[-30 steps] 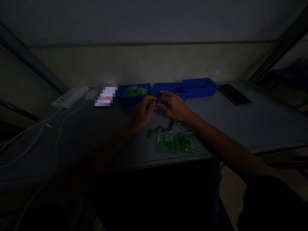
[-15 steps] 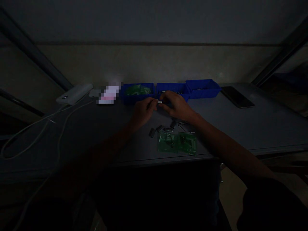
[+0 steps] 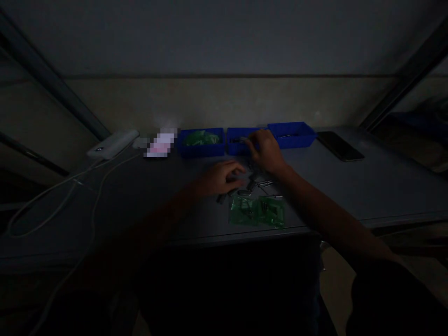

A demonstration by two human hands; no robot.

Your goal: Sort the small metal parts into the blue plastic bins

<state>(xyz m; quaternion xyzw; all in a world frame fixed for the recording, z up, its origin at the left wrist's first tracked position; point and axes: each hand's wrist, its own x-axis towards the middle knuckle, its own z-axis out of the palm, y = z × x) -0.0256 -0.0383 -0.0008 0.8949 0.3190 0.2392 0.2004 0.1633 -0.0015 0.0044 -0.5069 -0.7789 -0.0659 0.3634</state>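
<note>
My right hand (image 3: 265,148) reaches over the front of the middle blue bin (image 3: 241,148), fingers bent together. A small metal part (image 3: 242,139) shows pale at its fingertips, too dim to make out its exact kind. Lower and to the left, my left hand (image 3: 224,178) hovers above the table with curled fingers, a gap between thumb and forefinger and nothing visible in it. Beneath and beside it lie several short metal pieces (image 3: 244,192) and thin metal rods (image 3: 266,183). Two green plastic packets (image 3: 244,212) with metal parts inside lie near the table's front edge.
The left blue bin (image 3: 201,150) holds green packets; the right blue bin (image 3: 297,141) contains a thin rod. A dark phone (image 3: 340,145) lies at the right. A white device (image 3: 114,143) with a cable (image 3: 100,179) and a blurred-out lit object (image 3: 161,143) stand left.
My hands have separated from around a small bright metal part. The left has come down nearer the loose pieces and loosened; the right stays by the middle bin. The view has tilted slightly.
</note>
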